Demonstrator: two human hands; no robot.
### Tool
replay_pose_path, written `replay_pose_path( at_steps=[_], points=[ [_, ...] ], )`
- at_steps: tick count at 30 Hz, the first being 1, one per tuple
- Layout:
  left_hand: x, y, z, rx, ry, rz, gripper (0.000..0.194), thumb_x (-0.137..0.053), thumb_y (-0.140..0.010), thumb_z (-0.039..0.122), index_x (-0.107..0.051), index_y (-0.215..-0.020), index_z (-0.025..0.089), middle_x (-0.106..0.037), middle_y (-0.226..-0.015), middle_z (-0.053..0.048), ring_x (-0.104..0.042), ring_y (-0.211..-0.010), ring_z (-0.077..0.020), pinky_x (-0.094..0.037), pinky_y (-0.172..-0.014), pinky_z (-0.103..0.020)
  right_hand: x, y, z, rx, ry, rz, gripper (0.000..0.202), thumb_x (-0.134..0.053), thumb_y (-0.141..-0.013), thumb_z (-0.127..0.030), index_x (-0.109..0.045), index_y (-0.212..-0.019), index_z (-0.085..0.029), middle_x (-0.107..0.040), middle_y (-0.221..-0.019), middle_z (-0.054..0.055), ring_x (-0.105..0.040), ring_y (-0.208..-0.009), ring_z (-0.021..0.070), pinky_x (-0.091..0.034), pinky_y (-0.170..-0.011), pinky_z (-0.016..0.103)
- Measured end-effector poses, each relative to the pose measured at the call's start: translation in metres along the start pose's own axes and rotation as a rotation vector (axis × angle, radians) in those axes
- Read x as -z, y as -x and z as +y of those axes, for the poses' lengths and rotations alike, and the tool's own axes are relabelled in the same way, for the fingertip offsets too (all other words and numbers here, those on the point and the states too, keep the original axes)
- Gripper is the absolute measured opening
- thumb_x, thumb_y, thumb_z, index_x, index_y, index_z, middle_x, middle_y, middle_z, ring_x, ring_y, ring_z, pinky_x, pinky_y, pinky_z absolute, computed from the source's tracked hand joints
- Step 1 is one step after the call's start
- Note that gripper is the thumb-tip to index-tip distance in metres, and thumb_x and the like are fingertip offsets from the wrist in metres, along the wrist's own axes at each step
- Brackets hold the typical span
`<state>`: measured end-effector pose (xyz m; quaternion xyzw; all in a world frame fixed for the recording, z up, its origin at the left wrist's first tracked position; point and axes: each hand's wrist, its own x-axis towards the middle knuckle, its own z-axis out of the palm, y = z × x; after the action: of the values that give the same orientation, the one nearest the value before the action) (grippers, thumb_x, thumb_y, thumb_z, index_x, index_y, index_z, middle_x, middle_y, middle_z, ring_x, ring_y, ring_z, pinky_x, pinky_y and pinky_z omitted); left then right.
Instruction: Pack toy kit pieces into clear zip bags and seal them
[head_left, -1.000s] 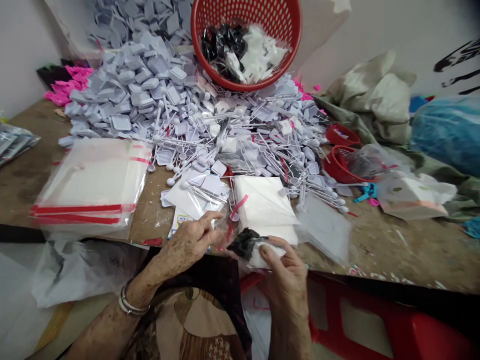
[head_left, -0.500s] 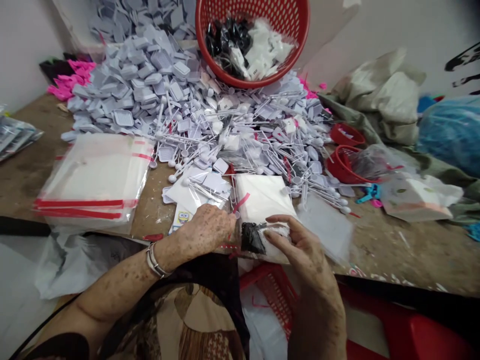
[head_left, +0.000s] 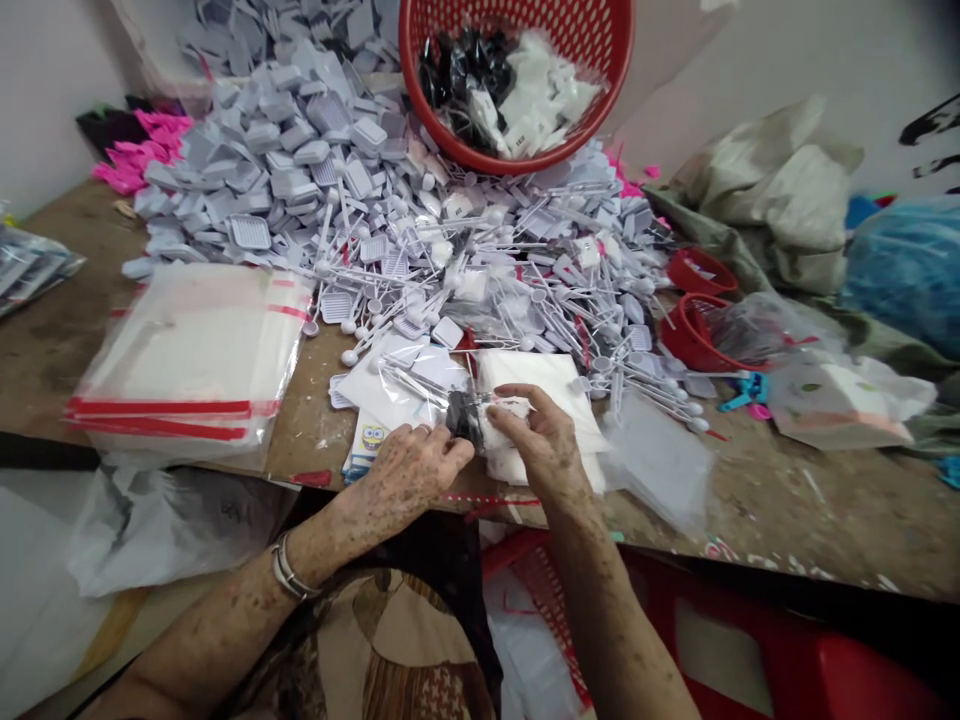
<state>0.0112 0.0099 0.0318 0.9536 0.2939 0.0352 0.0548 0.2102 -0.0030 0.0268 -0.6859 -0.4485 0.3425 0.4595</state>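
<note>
My left hand (head_left: 416,465) is closed, its fingertips pinching the lower right edge of a clear plastic bag (head_left: 397,365). White plastic pieces and thin-handled spoons show in or under that bag. Between thumb and fingers, my right hand (head_left: 546,440) grips a small packet (head_left: 504,418), part black and part white. The packet's black end is at the bag's right edge; whether it is inside I cannot tell. Beneath my right hand lies a stack of white sheets (head_left: 536,372). A card with a yellow cartoon figure (head_left: 370,436) sticks out beside my left hand.
Behind lies a heap of pale plastic trays and spoons (head_left: 292,150), with a red basket (head_left: 517,160) of black and white packets on it. Red-edged clear bags (head_left: 187,340) are stacked at left. Small red baskets (head_left: 694,335) and a tissue pack (head_left: 840,400) stand at right.
My right hand has moved up and left with the black and white packet, bringing it to the bag. My left hand has shifted slightly left and down.
</note>
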Motion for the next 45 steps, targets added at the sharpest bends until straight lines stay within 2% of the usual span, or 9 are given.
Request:
replay_pose_path(
  at_steps=[7,14,19,21,25,28,31,37,45],
  points=[
    [-0.012,0.003,-0.013,-0.124,0.077,0.082,0.017,-0.048,-0.095,0.014,-0.056,-0.108,0.021,-0.062,-0.104,-0.007,-0.064,-0.09,-0.0209,-0.05,-0.079,-0.035,-0.005,0.011,0.009,-0.081,-0.165,0.184,0.039,-0.076,-0.069,-0.043,-0.064,-0.098,-0.02,-0.03,-0.047,-0.013,-0.026,-0.041,0.0073,-0.02,-0.041,0.023],
    [-0.02,0.0,-0.014,-0.136,0.044,0.237,0.018,-0.043,-0.098,0.018,-0.059,-0.107,0.02,-0.06,-0.096,-0.007,-0.06,-0.088,-0.021,-0.045,-0.077,-0.035,-0.018,0.022,0.007,-0.158,-0.137,-0.043,0.046,-0.075,-0.071,-0.045,-0.06,-0.107,-0.02,-0.049,-0.053,-0.009,-0.041,-0.044,0.01,-0.032,-0.042,0.023],
    [-0.03,-0.002,-0.011,-0.153,0.085,0.331,0.019,-0.045,-0.098,0.02,-0.064,-0.101,0.022,-0.064,-0.093,-0.005,-0.056,-0.097,-0.023,-0.039,-0.087,-0.042,-0.028,0.019,0.01,-0.165,-0.205,0.051,0.051,-0.078,-0.068,-0.045,-0.056,-0.108,-0.02,-0.044,-0.051,-0.012,-0.037,-0.041,0.0081,-0.028,-0.041,0.021],
    [-0.034,0.001,-0.014,-0.139,0.15,0.355,0.02,-0.048,-0.096,0.017,-0.065,-0.105,0.025,-0.067,-0.098,-0.003,-0.054,-0.104,-0.0227,-0.034,-0.097,-0.046,-0.031,0.016,0.012,-0.173,-0.211,0.005,0.05,-0.077,-0.069,-0.046,-0.055,-0.106,-0.021,-0.049,-0.053,-0.011,-0.041,-0.043,0.0091,-0.032,-0.043,0.022],
    [-0.04,0.012,-0.031,0.058,0.176,0.46,0.037,-0.047,-0.095,0.014,-0.057,-0.128,0.026,-0.062,-0.129,-0.006,-0.048,-0.126,-0.0238,-0.026,-0.109,-0.049,-0.029,0.013,0.012,-0.148,-0.115,-0.087,0.042,-0.077,-0.069,-0.045,-0.06,-0.099,-0.021,-0.06,-0.061,-0.005,-0.05,-0.049,0.0123,-0.04,-0.047,0.025],
    [-0.042,0.019,-0.05,0.361,0.136,0.518,0.043,-0.05,-0.097,0.03,-0.049,-0.139,0.02,-0.05,-0.145,-0.017,-0.04,-0.137,-0.031,-0.029,-0.109,-0.051,-0.026,0.014,0.009,-0.148,-0.129,-0.065,0.041,-0.078,-0.067,-0.042,-0.062,-0.097,-0.02,-0.063,-0.064,-0.004,-0.053,-0.05,0.0131,-0.043,-0.048,0.026],
    [-0.044,0.021,-0.062,0.523,0.138,0.453,0.056,-0.05,-0.096,0.043,-0.043,-0.144,0.014,-0.041,-0.152,-0.022,-0.04,-0.138,-0.0361,-0.032,-0.107,-0.053,-0.032,0.015,0.004,-0.204,-0.274,-0.075,0.048,-0.081,-0.063,-0.039,-0.058,-0.101,-0.021,-0.067,-0.069,-0.002,-0.057,-0.052,0.0147,-0.048,-0.049,0.028],
    [-0.049,0.02,-0.059,0.549,0.132,0.395,0.064,-0.052,-0.094,0.051,-0.039,-0.147,0.019,-0.035,-0.157,-0.021,-0.039,-0.14,-0.037,-0.033,-0.109,-0.053,-0.044,0.013,-0.002,-0.214,-0.365,-0.097,0.049,-0.082,-0.061,-0.035,-0.054,-0.1,-0.023,-0.07,-0.075,-0.002,-0.058,-0.053,0.0136,-0.049,-0.05,0.026],
    [-0.058,0.022,-0.059,0.537,0.082,0.372,0.066,-0.054,-0.093,0.051,-0.037,-0.148,0.018,-0.033,-0.157,-0.024,-0.034,-0.144,-0.0366,-0.032,-0.109,-0.053,-0.021,0.015,-0.006,-0.292,-0.212,-0.248,0.043,-0.082,-0.062,-0.035,-0.061,-0.097,-0.022,-0.067,-0.069,-0.003,-0.058,-0.052,0.0132,-0.048,-0.046,0.024]
  ],
)
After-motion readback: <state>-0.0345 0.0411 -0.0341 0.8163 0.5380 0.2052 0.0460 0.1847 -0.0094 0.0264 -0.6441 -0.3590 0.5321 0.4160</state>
